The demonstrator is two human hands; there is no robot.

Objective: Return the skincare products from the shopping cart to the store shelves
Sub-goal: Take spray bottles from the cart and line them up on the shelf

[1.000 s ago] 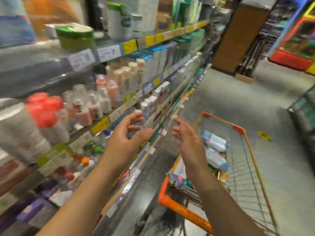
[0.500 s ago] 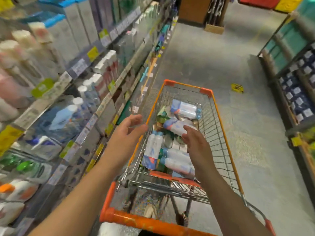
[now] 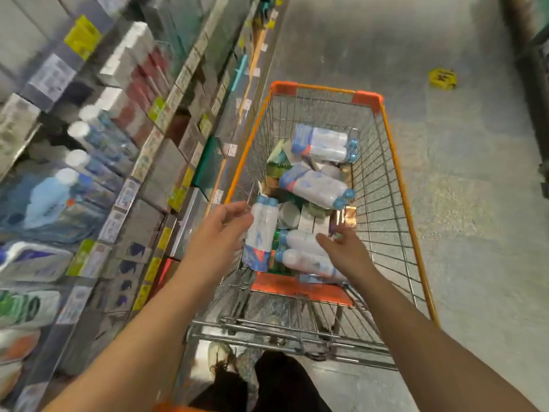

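Note:
An orange-rimmed wire shopping cart (image 3: 396, 162) stands in front of me and holds several skincare products. Most are shrink-wrapped twin packs of white bottles with blue caps. One twin pack (image 3: 261, 233) stands upright against the cart's left wall. My left hand (image 3: 219, 230) reaches over the rim with straight fingers, their tips at this pack's side. My right hand (image 3: 344, 248) hovers with relaxed fingers over a lying twin pack (image 3: 300, 257), its fingertips beside a small shiny box (image 3: 347, 217). Neither hand holds anything. The store shelves (image 3: 178, 93) run along my left.
The shelves carry boxed and bottled products behind price labels and stand close to the cart's left side. Grey floor lies to the right, with a yellow sticker (image 3: 442, 78). A second shelf unit (image 3: 534, 60) lines the far right edge. My legs are below the cart handle.
My view has swung from the shelves down to the cart. Both hands dropped into the basket, the left reaching the upright twin pack and the right moving over the lying bottles.

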